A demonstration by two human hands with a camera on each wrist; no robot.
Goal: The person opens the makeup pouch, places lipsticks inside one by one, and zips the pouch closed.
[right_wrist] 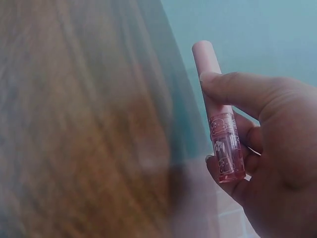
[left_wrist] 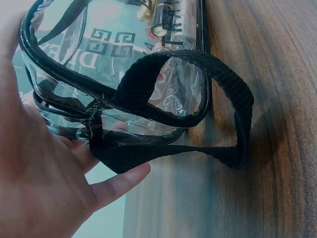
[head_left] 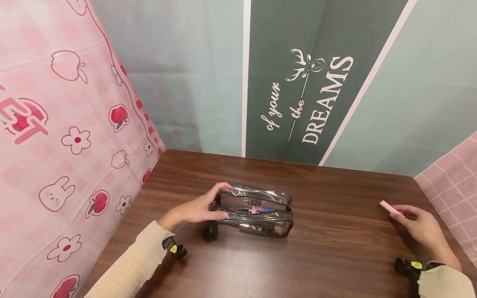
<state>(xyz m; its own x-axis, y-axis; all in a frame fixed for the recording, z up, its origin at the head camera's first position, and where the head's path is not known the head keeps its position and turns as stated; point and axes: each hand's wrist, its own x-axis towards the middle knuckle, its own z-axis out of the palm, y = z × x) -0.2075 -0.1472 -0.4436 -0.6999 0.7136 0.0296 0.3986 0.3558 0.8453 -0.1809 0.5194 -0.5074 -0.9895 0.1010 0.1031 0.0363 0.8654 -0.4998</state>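
Note:
A clear zip cosmetic bag (head_left: 244, 191) with black piping sits on the table, its top gaping. My left hand (head_left: 201, 208) holds it at its left end, thumb along the near rim and fingers at the far rim. A black strap loop (left_wrist: 245, 106) sticks out from that end. Inside, small cosmetics (left_wrist: 161, 22) show through the plastic, along with pink and blue items. Well to the right, my right hand (head_left: 422, 227) pinches a lip gloss tube (right_wrist: 228, 148) between thumb and fingers. The tube has a pink cap and a clear pink printed body.
The dark wood table (head_left: 335, 248) ends at a grey-green curtain (head_left: 193, 82) with a lettered dark panel. A pink printed cloth (head_left: 74, 174) hangs along the left side. Pink tile-patterned covering (head_left: 456, 190) stands close beyond the right hand.

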